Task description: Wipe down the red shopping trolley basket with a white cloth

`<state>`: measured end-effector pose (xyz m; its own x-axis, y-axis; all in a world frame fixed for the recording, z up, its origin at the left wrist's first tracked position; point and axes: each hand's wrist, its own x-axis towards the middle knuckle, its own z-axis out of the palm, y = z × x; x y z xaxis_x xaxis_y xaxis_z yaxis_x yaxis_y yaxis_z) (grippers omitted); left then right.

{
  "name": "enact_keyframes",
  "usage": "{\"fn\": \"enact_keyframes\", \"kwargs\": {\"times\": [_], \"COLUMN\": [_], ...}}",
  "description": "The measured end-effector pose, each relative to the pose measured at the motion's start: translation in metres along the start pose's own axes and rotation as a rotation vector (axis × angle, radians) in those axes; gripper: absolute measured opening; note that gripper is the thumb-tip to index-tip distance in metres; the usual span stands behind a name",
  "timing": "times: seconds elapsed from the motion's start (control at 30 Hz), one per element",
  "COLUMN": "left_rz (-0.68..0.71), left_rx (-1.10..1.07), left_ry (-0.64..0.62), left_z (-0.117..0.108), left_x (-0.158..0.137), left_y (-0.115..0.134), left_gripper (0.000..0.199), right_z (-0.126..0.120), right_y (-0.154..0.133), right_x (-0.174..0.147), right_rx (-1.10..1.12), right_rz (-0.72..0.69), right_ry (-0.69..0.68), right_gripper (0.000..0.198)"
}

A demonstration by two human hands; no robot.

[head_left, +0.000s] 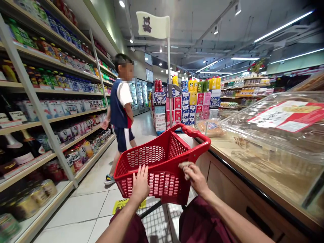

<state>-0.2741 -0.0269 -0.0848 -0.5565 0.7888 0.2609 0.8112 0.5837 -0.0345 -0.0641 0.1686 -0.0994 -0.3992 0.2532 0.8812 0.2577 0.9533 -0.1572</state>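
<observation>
One red cart (164, 167) on the tiled floor (76, 209) beside one counter (225, 175), long axis left to right, handle (196, 132) end pointing right. Against its near side, left hand (140, 185), fingers outstretched, gripping nothing; near the handle, right hand (198, 180), fingers pinched round one cloth (186, 167); beyond, one person (118, 111).

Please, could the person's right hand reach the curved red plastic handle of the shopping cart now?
Probably yes: the curved red plastic handle is close above the right hand, with nothing visible blocking it, although this hand holds a crumpled greyish cloth.
</observation>
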Motion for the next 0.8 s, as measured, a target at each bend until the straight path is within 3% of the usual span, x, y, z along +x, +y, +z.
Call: {"fn": "enact_keyframes", "kwargs": {"times": [0.07,0.13,0.27,0.33,0.43,0.57,0.63,0.8], "left_rz": [-0.001,-0.006,-0.003,0.025,0.041,-0.003,-0.009,0.008], "left_rx": [-0.010,-0.013,-0.009,0.003,0.005,-0.035,-0.033,0.006], "left_ry": [0.011,0.018,0.023,0.018,0.015,0.057,0.067,0.012], "left_z": [0.001,0.002,0.001,0.000,-0.002,-0.001,-0.001,-0.002], "left_x": [-0.001,-0.002,-0.002,-0.002,-0.003,-0.004,-0.004,-0.005], "left_y": [0.002,0.004,0.002,0.000,0.000,0.006,0.008,0.004], "left_gripper": [0.081,0.080,0.079,0.078,0.077,0.075,0.074,0.077], "right_z": [0.001,0.013,0.059,0.068,0.039,-0.016,-0.013,0.024], "right_y": [-0.003,-0.015,-0.063,-0.072,-0.036,0.024,0.021,-0.019], "right_x": [0.017,0.036,0.058,0.062,0.070,0.074,0.068,0.062], "right_rx": [-0.064,-0.142,-0.181,-0.195,-0.234,-0.341,-0.336,-0.205], "right_rz": [0.020,-0.002,-0.157,-0.209,-0.195,0.018,0.033,-0.191], "right_ry": [0.100,0.118,-0.047,-0.135,-0.189,-0.049,-0.025,-0.194], "right_gripper": [0.027,0.027,0.023,0.020,0.023,0.031,0.032,0.032]}}
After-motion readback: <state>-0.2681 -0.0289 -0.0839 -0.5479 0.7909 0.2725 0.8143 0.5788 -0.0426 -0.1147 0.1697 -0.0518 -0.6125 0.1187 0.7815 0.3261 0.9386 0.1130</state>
